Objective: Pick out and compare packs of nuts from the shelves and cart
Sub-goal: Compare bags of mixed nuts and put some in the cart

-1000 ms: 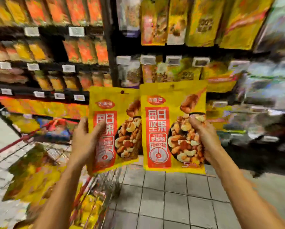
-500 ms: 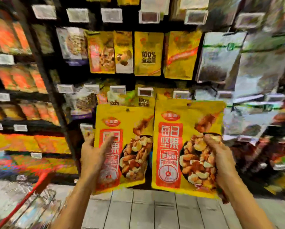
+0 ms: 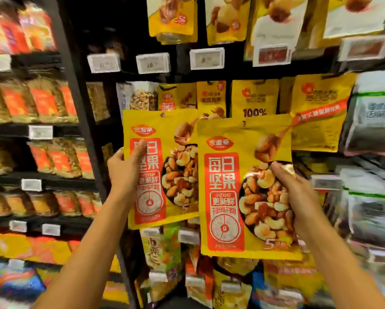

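Observation:
Two matching yellow nut packs with red label panels and pictures of mixed nuts are held up side by side in front of the shelves. My left hand (image 3: 126,168) grips the left nut pack (image 3: 164,134) by its left edge, thumb across the front. My right hand (image 3: 298,197) grips the right nut pack (image 3: 222,197) by its right edge, thumb on the printed nuts. The right pack overlaps the left pack's right side and sits a little lower and nearer to me.
Black shelving with white price tags (image 3: 207,58) fills the view. Yellow nut bags (image 3: 254,97) hang behind the held packs. Orange-labelled packs (image 3: 44,101) line the left shelves, white and green bags (image 3: 374,112) the right. A black upright post (image 3: 86,130) divides the bays.
The view has swung up and right, off the cart and floor and onto the hanging shelf packs. Both hands lifted their packs higher; the right pack now overlaps the left one.

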The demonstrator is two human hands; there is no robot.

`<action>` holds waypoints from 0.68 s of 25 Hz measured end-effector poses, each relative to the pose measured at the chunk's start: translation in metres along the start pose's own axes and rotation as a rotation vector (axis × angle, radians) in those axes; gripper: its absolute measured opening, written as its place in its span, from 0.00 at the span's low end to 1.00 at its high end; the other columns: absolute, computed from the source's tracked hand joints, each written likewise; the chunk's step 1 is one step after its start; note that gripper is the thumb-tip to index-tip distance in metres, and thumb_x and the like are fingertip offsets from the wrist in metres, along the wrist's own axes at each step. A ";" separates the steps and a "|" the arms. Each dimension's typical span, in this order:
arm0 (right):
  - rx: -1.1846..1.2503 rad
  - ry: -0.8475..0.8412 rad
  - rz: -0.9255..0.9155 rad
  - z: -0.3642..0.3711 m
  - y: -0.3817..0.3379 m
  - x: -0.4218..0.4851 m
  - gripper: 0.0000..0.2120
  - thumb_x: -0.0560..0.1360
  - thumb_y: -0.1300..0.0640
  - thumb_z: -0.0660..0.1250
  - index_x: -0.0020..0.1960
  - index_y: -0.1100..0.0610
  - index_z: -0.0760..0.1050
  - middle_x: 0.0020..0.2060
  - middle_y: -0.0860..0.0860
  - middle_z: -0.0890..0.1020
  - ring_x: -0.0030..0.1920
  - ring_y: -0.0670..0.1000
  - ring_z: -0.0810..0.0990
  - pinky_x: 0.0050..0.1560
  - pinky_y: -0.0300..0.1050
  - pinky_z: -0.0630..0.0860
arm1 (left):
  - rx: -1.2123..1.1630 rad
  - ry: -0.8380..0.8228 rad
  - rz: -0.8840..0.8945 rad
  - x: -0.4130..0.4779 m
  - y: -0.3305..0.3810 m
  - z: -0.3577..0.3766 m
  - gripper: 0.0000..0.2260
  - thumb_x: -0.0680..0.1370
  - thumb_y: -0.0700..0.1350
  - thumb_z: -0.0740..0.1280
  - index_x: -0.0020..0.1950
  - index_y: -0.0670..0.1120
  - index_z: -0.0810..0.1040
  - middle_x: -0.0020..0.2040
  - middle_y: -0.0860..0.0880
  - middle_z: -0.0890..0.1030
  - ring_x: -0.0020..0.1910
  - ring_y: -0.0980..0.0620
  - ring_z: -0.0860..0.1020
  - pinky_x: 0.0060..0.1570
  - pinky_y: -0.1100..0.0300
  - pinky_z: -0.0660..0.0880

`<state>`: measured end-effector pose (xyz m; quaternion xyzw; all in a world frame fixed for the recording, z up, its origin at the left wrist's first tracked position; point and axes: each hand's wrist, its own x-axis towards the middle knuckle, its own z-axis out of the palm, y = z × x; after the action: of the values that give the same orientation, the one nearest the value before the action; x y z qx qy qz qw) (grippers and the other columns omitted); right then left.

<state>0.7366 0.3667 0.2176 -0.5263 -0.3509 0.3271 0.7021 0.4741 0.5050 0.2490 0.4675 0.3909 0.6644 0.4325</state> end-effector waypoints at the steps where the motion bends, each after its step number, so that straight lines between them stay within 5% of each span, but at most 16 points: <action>1: 0.005 0.018 0.002 0.021 0.000 0.017 0.29 0.52 0.33 0.74 0.44 0.53 0.84 0.39 0.53 0.86 0.42 0.54 0.85 0.48 0.48 0.78 | -0.010 -0.022 -0.015 0.031 0.000 0.002 0.07 0.72 0.51 0.71 0.40 0.50 0.79 0.31 0.53 0.83 0.29 0.57 0.81 0.28 0.63 0.77; 4: 0.026 0.088 0.022 0.065 -0.004 0.059 0.29 0.55 0.36 0.73 0.45 0.57 0.83 0.37 0.53 0.86 0.37 0.51 0.85 0.39 0.43 0.79 | -0.045 -0.104 -0.068 0.103 -0.003 0.014 0.08 0.73 0.51 0.71 0.40 0.48 0.78 0.29 0.52 0.83 0.27 0.55 0.81 0.27 0.62 0.77; 7: 0.029 0.097 0.001 0.095 -0.011 0.089 0.17 0.57 0.39 0.71 0.37 0.50 0.84 0.32 0.51 0.85 0.32 0.48 0.85 0.27 0.36 0.77 | -0.075 -0.175 -0.127 0.156 -0.007 0.030 0.08 0.73 0.50 0.71 0.41 0.46 0.78 0.29 0.51 0.82 0.26 0.53 0.80 0.30 0.60 0.78; 17: 0.042 0.066 0.000 0.116 -0.001 0.135 0.18 0.60 0.40 0.71 0.41 0.52 0.85 0.38 0.54 0.86 0.38 0.53 0.86 0.32 0.41 0.79 | -0.152 -0.230 -0.173 0.201 -0.014 0.052 0.06 0.74 0.45 0.70 0.39 0.44 0.77 0.26 0.50 0.81 0.23 0.54 0.79 0.24 0.62 0.76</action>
<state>0.7127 0.5372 0.2622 -0.5219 -0.3208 0.3169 0.7241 0.4886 0.7046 0.3067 0.4711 0.3261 0.5944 0.5642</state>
